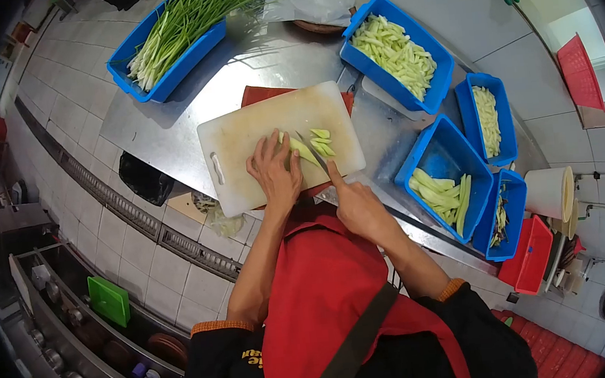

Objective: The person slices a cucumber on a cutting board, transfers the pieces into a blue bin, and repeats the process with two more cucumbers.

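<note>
Head view: at frame centre, the left hand (275, 168), fingers spread, rests on a pale-green vegetable strip (302, 150); the right hand (356, 204) grips a steel knife (318, 159). Beneath lies a rectangular white plastic board (239, 133); upper left, a blue plastic tub (192, 62) holds green onions (174, 30).

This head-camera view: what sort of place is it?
Most likely a commercial kitchen: there's a shiny metal worktop, a deep rectangular blue plastic tub full of cut pale-green vegetable pieces, and a long slotted metal drain in the pale tiled floor.
</note>
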`<act>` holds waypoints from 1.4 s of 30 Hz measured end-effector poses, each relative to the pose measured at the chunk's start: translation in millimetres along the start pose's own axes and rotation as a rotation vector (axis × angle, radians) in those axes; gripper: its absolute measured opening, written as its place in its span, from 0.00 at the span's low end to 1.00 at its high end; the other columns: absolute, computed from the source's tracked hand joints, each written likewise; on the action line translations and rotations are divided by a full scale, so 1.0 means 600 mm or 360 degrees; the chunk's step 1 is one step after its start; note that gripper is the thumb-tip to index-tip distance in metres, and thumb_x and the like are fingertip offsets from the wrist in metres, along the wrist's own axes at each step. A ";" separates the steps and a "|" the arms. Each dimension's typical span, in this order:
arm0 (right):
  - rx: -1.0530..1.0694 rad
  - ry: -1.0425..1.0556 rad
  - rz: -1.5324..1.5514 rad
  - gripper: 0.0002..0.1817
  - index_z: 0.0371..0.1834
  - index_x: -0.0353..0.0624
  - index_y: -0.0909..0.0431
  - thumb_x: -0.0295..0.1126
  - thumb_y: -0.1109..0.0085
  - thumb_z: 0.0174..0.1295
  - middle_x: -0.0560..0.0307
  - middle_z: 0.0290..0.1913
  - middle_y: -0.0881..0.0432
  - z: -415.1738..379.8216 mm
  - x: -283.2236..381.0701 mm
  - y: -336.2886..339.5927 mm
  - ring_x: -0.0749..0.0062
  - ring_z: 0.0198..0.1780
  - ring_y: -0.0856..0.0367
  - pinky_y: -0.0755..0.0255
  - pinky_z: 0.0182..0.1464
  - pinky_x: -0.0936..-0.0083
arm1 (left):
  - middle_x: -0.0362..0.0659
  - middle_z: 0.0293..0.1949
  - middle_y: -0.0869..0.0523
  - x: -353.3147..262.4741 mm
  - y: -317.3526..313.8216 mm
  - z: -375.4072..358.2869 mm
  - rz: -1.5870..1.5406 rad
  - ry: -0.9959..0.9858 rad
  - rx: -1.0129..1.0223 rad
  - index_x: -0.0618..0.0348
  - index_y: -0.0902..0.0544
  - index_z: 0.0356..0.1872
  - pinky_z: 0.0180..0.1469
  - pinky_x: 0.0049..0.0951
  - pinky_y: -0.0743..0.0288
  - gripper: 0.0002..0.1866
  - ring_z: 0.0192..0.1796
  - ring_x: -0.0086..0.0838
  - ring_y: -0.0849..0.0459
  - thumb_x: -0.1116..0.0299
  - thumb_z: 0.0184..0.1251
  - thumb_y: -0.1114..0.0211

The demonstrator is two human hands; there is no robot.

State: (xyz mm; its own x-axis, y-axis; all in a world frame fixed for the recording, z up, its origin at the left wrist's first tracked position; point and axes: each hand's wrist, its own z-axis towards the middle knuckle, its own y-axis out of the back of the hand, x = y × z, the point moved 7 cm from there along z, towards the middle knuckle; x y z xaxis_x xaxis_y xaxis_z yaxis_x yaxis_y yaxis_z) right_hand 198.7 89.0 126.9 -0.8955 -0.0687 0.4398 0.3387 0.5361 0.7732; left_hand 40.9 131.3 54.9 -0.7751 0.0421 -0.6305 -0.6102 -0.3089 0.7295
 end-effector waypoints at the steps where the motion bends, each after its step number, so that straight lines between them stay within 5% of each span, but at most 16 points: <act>1: 0.0002 -0.0007 -0.0007 0.45 0.81 0.29 0.51 0.18 0.49 0.55 0.19 0.36 0.18 -0.008 0.004 -0.001 0.24 0.39 0.17 0.25 0.48 0.39 | 0.44 0.70 0.21 -0.001 0.002 0.003 -0.0005 -0.0033 -0.0013 0.54 0.14 0.61 0.75 0.53 0.55 0.22 0.75 0.43 0.34 0.56 0.71 0.36; 16: -0.0338 -0.0110 -0.0072 0.48 0.85 0.42 0.57 0.18 0.51 0.58 0.24 0.38 0.18 0.011 -0.053 -0.118 0.28 0.35 0.17 0.24 0.45 0.40 | 0.37 0.65 0.14 0.011 -0.001 0.012 -0.0136 0.0128 0.0017 0.52 0.10 0.56 0.74 0.50 0.55 0.23 0.73 0.38 0.33 0.56 0.60 0.26; 21: -0.0302 0.0013 0.0034 0.46 0.84 0.41 0.52 0.18 0.50 0.58 0.25 0.30 0.20 0.031 0.015 -0.011 0.29 0.36 0.17 0.24 0.44 0.39 | 0.37 0.66 0.15 0.005 0.004 0.014 -0.0125 0.0021 0.0043 0.52 0.11 0.57 0.74 0.51 0.56 0.23 0.73 0.40 0.34 0.54 0.63 0.29; 28: -0.0376 -0.0189 -0.0127 0.50 0.86 0.45 0.58 0.20 0.48 0.58 0.25 0.31 0.19 0.014 -0.034 -0.142 0.24 0.36 0.17 0.24 0.46 0.37 | 0.39 0.64 0.14 -0.004 0.009 0.013 -0.0107 -0.0062 0.0026 0.53 0.10 0.55 0.73 0.51 0.53 0.19 0.72 0.42 0.33 0.56 0.70 0.35; 32: -0.0497 0.0020 -0.0037 0.48 0.86 0.43 0.58 0.21 0.47 0.61 0.24 0.36 0.18 0.037 0.007 -0.065 0.28 0.36 0.15 0.21 0.39 0.41 | 0.39 0.64 0.14 -0.005 0.006 0.004 -0.0069 -0.0099 0.0031 0.52 0.10 0.55 0.72 0.51 0.53 0.18 0.72 0.43 0.33 0.58 0.71 0.36; 34: -0.0223 -0.0095 0.0012 0.48 0.85 0.41 0.58 0.22 0.47 0.61 0.25 0.35 0.18 0.051 0.029 -0.032 0.28 0.36 0.15 0.22 0.39 0.40 | 0.39 0.63 0.13 -0.001 0.005 0.011 -0.0080 -0.0103 -0.0001 0.52 0.10 0.55 0.72 0.51 0.52 0.16 0.72 0.43 0.32 0.61 0.71 0.36; 42: -0.0435 -0.0097 -0.0115 0.46 0.84 0.34 0.57 0.23 0.47 0.61 0.23 0.34 0.18 0.053 0.005 -0.116 0.25 0.36 0.16 0.22 0.39 0.39 | 0.38 0.63 0.13 -0.004 0.009 0.012 -0.0066 -0.0126 -0.0003 0.50 0.09 0.54 0.72 0.50 0.51 0.15 0.71 0.44 0.32 0.64 0.70 0.35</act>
State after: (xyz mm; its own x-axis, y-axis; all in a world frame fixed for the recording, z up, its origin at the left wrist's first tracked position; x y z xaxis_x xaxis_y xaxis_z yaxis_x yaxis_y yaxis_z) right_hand 163.2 78.5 60.0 -0.9331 -0.0433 0.3570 0.3310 0.2846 0.8997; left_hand 38.0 136.5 62.4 -0.7598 0.1301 -0.6370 -0.6417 -0.3073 0.7027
